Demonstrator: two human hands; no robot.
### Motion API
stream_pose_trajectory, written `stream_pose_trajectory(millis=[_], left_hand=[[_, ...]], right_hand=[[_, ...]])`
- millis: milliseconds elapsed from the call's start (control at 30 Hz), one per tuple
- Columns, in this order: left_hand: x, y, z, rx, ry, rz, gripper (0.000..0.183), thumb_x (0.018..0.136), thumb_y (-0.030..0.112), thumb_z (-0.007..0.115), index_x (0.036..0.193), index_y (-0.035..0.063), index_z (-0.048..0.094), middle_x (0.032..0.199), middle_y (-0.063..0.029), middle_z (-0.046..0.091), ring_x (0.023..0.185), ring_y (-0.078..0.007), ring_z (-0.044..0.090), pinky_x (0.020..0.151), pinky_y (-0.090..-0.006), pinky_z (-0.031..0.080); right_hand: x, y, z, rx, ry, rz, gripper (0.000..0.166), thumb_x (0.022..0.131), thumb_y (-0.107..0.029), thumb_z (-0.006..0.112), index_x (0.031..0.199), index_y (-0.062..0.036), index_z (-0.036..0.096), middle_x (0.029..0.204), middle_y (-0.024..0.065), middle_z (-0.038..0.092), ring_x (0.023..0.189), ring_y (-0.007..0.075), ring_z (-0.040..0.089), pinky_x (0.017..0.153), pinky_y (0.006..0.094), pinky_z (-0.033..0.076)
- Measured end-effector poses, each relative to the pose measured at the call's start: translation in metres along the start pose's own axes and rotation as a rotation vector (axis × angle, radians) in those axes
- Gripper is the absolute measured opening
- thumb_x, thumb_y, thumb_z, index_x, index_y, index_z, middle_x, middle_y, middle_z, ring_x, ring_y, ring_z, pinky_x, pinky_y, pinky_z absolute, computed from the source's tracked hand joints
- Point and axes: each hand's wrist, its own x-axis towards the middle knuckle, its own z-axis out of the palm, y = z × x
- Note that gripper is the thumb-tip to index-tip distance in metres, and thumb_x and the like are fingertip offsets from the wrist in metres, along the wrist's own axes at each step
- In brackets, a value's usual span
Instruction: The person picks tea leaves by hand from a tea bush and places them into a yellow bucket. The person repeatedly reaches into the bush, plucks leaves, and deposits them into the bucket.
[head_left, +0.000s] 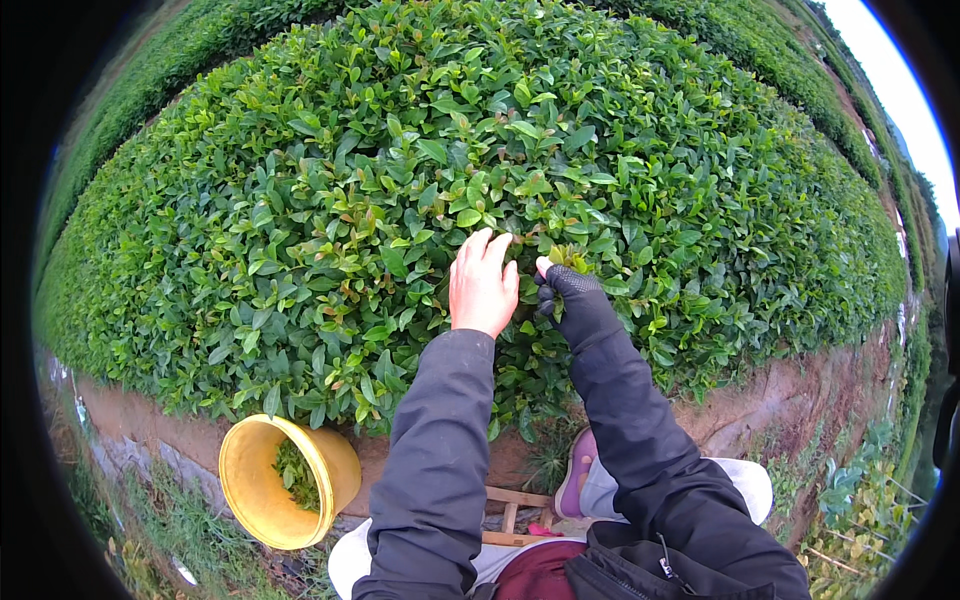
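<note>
Before me is a dense row of tea bushes (315, 195) with glossy leaves and some reddish young shoots. My left hand (482, 281) is bare and rests at the leaf tops, its fingers slightly spread; whether the fingertips pinch a shoot cannot be made out. Close by on the right, my right hand (566, 289) wears a black glove with the fingertip of at least one finger bare. It is closed around a small bunch of plucked tea leaves (571, 259), which sticks out above the fist. A yellow plastic bucket (341, 465), tilted, holds some picked green leaves (296, 476).
A wooden frame with slats (517, 497) lies low between my legs, near a purple shoe (577, 472). Bare soil (172, 431) and weeds run along the foot of the bushes. Further hedge rows (810, 90) stand beyond.
</note>
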Motion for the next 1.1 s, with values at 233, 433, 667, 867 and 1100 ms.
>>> stream_pose_trajectory(millis=[233,433,667,867,1100], left_hand=[[-0.015,-0.039,0.004,0.069,0.033,-0.208,0.021,0.082,0.014,0.058,0.1,0.0041,0.062,0.112,-0.013,0.057,0.107,-0.0293,0.052,0.091,-0.0379,0.042],[-0.016,-0.039,0.005,0.036,0.034,-0.231,0.018,0.081,0.012,0.06,0.097,0.0051,0.063,0.111,-0.0135,0.057,0.106,-0.0295,0.052,0.091,-0.0375,0.043],[-0.024,-0.047,0.002,0.019,0.024,-0.235,0.017,0.08,0.012,0.061,0.096,0.0058,0.063,0.11,-0.0131,0.057,0.107,-0.0292,0.052,0.091,-0.0372,0.043],[-0.019,-0.048,0.004,0.003,0.014,-0.238,0.02,0.081,0.014,0.061,0.1,0.0062,0.063,0.112,-0.0148,0.057,0.109,-0.0301,0.051,0.092,-0.0374,0.042],[0.003,0.01,0.004,0.035,0.161,0.078,0.032,0.081,0.007,0.057,0.113,0.0115,0.057,0.121,-0.0095,0.053,0.115,-0.0275,0.047,0.101,-0.0433,0.033]], right_hand=[[0.04,0.022,0.009,-0.249,0.153,-0.229,0.02,0.085,-0.009,0.061,0.103,-0.0018,0.059,0.076,0.0044,0.06,0.06,0.0128,0.059,0.053,0.0281,0.052],[0.107,0.044,-0.001,-0.859,0.273,-0.699,0.03,0.08,-0.003,0.064,0.11,-0.0011,0.057,0.089,0.0069,0.064,0.075,0.0162,0.063,0.067,0.0279,0.052],[0.068,0.028,0.013,-0.444,0.171,-0.077,0.029,0.079,-0.012,0.069,0.105,-0.0036,0.059,0.085,0.0074,0.065,0.074,0.0156,0.061,0.071,0.0269,0.05],[0.001,0.035,-0.009,-0.247,-0.278,0.145,0.017,0.081,-0.012,0.066,0.094,-0.0068,0.057,0.072,0.0016,0.057,0.055,0.0091,0.049,0.043,0.0244,0.041],[0.005,-0.016,-0.028,0.132,0.06,0.0,0.016,0.082,-0.016,0.066,0.089,-0.0076,0.054,0.071,0.0008,0.052,0.055,0.0091,0.047,0.044,0.0216,0.038]])
